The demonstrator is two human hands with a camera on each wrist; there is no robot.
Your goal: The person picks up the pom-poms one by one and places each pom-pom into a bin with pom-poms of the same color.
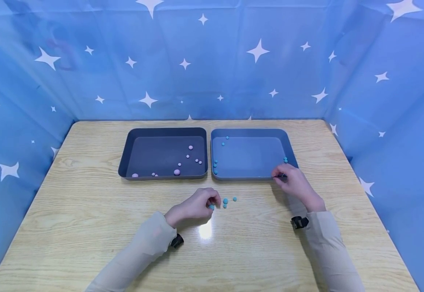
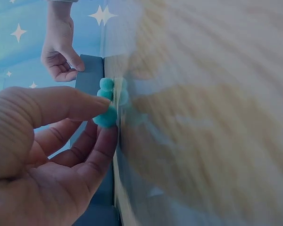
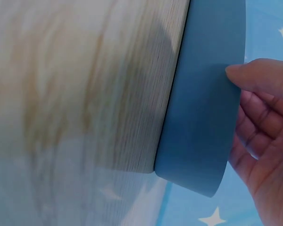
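My left hand pinches a teal pom-pom between thumb and fingers, low over the table; the left wrist view shows that pom-pom at the fingertips. Just right of it lie a larger teal pom-pom and two smaller ones. At the front right corner of the blue tray, my right hand grips the rim. In the right wrist view its thumb is on the tray's outer wall, with the other fingers curled over to the inside, partly hidden by the wall.
The blue tray has several small teal pom-poms along its left side and a few by its right wall. To its left stands a dark tray with several pink pom-poms. A star-patterned blue curtain surrounds the wooden table.
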